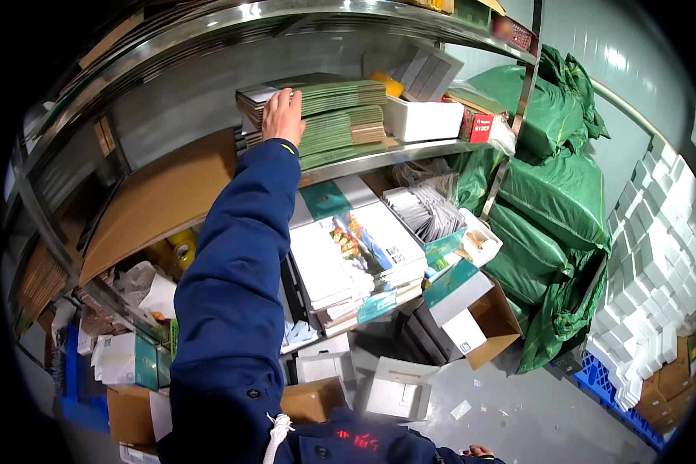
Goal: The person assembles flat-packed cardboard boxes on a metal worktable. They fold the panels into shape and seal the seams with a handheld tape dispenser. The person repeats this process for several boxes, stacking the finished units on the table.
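Note:
My left hand [284, 117] reaches up to the middle shelf, its arm in a dark blue sleeve. Its fingers lie stretched out at the left end of a stack of flattened green-and-brown cardboard boxes [340, 120]; it seems to touch the stack without gripping it. Low at the bottom edge, my right hand [479, 451] shows only in part, beside my jacket. Too little of its fingers is visible to tell whether it holds anything. Below the shelf, printed white flat boxes [356, 255] are piled up, and a teal-edged box of white pieces [425, 213] stands beside them.
A white foam box [423, 118] stands right of the stack on the metal shelf [348, 164]. Green sacks [553, 201] are heaped at the right, near stacked white blocks [657, 255]. Opened boxes, including a white one [397, 389], lie on the floor. A large cardboard sheet [166, 193] leans at left.

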Available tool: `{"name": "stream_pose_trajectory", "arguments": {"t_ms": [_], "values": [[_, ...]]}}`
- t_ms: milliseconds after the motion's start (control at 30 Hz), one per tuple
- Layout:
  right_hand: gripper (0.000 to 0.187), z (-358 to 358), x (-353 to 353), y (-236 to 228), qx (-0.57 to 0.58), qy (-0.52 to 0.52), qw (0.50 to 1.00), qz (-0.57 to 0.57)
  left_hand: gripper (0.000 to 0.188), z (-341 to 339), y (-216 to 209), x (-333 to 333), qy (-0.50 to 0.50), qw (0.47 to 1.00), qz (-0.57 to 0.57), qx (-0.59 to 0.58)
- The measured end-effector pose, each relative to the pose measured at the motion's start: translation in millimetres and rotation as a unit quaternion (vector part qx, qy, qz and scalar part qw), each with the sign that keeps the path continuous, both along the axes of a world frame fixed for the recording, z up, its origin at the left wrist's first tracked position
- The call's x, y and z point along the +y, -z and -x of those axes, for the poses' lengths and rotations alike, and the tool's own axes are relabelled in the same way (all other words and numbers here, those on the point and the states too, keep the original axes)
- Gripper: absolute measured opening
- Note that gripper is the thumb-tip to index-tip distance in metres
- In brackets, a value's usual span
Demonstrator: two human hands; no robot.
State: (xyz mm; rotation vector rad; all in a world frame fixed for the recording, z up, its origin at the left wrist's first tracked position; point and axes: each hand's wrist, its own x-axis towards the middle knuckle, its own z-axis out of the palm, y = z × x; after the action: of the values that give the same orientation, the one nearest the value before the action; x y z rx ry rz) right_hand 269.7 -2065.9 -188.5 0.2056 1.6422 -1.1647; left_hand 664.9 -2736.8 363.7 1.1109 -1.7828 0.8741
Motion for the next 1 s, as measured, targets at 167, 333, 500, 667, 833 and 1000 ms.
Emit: {"name": "stream_pose_trajectory", "arguments": {"t_ms": [167, 333, 500, 667, 833, 1000], "values": [[0.019, -13.8, -41.2, 0.7, 0.008, 0.017, 1.000, 0.012, 0.063, 6.6, -5.1, -53.6, -0.064, 0.995, -0.012, -0.074], [0.020, -30.7, -60.9, 9.3, 0.027, 0.019, 0.997, 0.063, 0.065, 18.1, -21.1, -80.6, -0.144, 0.981, 0.015, -0.133], [0.023, -58.3, -128.9, -45.4, 0.024, -0.027, 0.999, 0.013, 0.040, 0.6, -21.9, -79.7, -0.089, 0.981, -0.046, -0.168], [0.024, -89.8, -219.1, -131.7, -0.013, -0.130, 0.976, 0.176, 0.051, -22.8, -32.3, 6.8, -0.005, 0.989, -0.008, -0.146], [0.056, -101.2, -312.1, -253.1, -0.150, -0.266, 0.879, 0.367, 0.063, -57.2, -1.1, 138.8, 0.080, 0.983, 0.010, -0.163], [0.080, -116.5, -406.0, -352.2, -0.334, -0.336, 0.731, 0.491, 0.045, -76.7, 14.3, 275.1, 0.102, 0.964, -0.032, -0.243]]}}
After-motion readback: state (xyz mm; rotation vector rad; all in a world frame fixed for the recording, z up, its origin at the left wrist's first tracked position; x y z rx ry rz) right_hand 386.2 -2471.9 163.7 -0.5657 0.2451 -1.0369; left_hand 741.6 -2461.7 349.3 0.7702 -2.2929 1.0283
